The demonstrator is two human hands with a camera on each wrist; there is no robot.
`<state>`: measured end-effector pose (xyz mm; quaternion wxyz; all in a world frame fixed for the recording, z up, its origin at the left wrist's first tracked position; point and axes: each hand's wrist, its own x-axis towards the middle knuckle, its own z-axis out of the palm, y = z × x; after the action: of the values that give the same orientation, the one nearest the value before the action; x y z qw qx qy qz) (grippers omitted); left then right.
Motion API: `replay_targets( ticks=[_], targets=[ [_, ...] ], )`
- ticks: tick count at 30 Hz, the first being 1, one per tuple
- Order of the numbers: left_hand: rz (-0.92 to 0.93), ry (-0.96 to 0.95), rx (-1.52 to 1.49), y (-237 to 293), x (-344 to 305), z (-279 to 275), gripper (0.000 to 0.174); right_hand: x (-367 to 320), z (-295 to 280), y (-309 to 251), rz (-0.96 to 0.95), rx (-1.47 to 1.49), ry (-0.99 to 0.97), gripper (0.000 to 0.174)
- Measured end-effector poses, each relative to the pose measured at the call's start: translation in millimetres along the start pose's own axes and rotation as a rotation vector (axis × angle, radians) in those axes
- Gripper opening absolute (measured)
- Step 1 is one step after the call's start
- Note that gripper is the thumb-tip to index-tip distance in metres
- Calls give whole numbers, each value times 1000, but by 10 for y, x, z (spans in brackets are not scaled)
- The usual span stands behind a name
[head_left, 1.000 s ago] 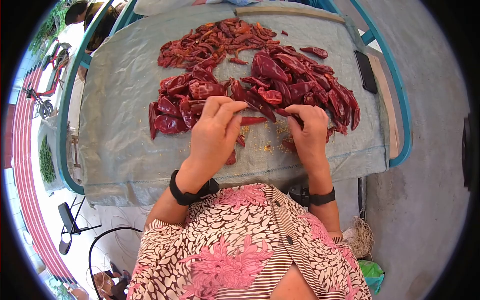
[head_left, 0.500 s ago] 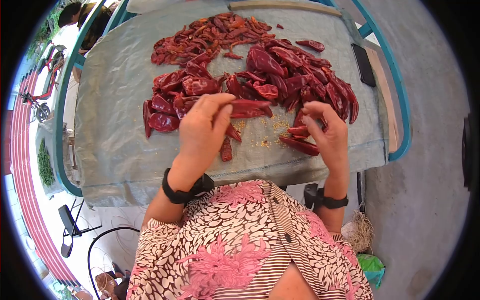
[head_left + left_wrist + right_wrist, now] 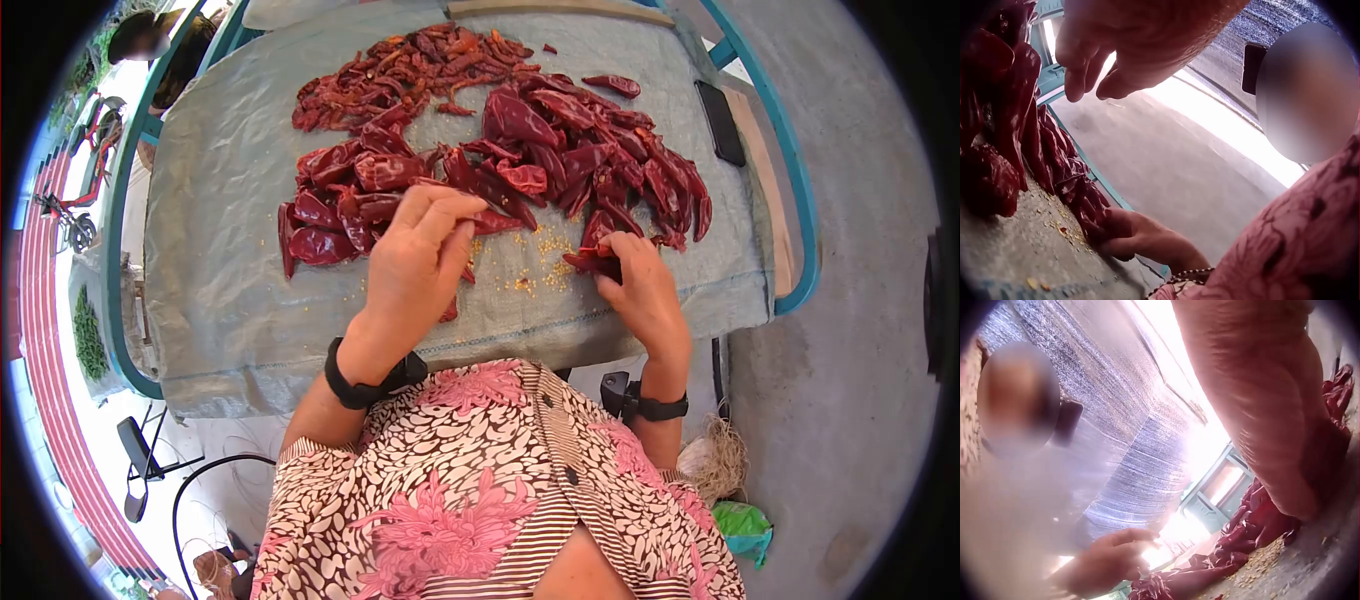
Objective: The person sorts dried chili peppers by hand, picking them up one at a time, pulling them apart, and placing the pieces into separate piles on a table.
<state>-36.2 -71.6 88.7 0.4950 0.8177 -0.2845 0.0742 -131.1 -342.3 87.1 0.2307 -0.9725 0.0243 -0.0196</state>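
Note:
My left hand [image 3: 420, 255] hovers at the near edge of the left heap of dried red chili peppers [image 3: 320, 245], its fingers loosely bent. In the left wrist view, nothing shows between the fingers of the left hand [image 3: 1141, 47]. One pepper [image 3: 497, 221] lies just past its fingertips. My right hand [image 3: 648, 295] pinches a dark red chili pepper [image 3: 590, 262] between thumb and fingers, at the near end of the right heap [image 3: 585, 120]. The left wrist view also shows the right hand [image 3: 1144, 237] low at the peppers.
Smaller, shrivelled red pieces [image 3: 400, 75] form a pile at the back. Yellow seeds [image 3: 535, 265] are scattered between my hands. A black phone [image 3: 720, 122] lies at the right on the grey woven sheet [image 3: 225, 200]. A teal metal rail [image 3: 790, 200] borders the table.
My right hand moved right, away from the middle, hung over the near peppers, then lowered and took hold of one. The left hand drew back left slightly, leaving a pepper by its fingertips.

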Motion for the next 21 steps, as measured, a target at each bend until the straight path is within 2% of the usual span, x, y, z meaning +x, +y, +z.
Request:
replay_targets(
  ticks=[2,4,6,9,10,13,14,18,20,21],
  targets=[
    [71,-42,-4,13,-22,29,30,33,-27,-71,39,128,1,40],
    [-8,-134,-85,84,-71,71,34,98,-108,-254,100,314,-14,40],
    [-70,-206,-148,125,-110,129,43,146,-89,-317,9,393,-39,41],
    [-76,-166,-253,122,-109,228,44,211,-43,-439,-68,467,-116,43],
    [-56,-150,-284,122,-103,250,40,234,-14,-465,-97,459,-130,43],
    [52,-168,-193,54,-81,244,31,281,50,-539,-137,512,-166,39],
    [13,-162,-250,-10,-105,269,24,287,82,-550,-145,538,-164,37],
    [-122,-139,-293,-18,-101,175,23,326,152,-484,-179,566,-124,27],
    [-260,-144,-348,-11,-86,98,25,326,150,-426,-43,572,-107,24],
    [-268,-117,-348,-8,-73,52,26,323,145,-403,26,575,-97,23]
  ],
)
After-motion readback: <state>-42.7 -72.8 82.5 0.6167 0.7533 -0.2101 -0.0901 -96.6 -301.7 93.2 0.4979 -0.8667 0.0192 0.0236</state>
